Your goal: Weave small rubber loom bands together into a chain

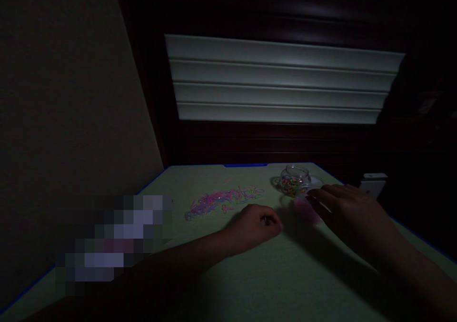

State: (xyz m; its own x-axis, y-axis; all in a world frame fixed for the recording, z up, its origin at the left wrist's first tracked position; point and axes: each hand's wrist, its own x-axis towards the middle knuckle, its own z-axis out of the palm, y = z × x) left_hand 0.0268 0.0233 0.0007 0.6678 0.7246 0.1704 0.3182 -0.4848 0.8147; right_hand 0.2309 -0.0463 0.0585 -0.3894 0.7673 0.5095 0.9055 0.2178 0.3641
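Note:
My left hand (254, 227) is over the middle of the table, its fingers curled and thumb and fingertips pressed together; whatever is in the pinch is too small and dark to make out. My right hand (348, 212) is closed at the upper edge of a small clear container with pink contents (306, 209), which seems tilted. Beyond my left hand lies a long loose pile of thin pink, purple and bluish rubber bands (217, 199). A round glass jar (294, 181) holding multicoloured bands stands behind the pink container.
The pale green table (257, 284) has a blue edge. A clear round piece (317, 183) lies beside the jar. At the left is a blurred-out patch (121, 238). A white object (372, 187) stands past the right edge, and a dark slatted panel (278, 81) rises behind.

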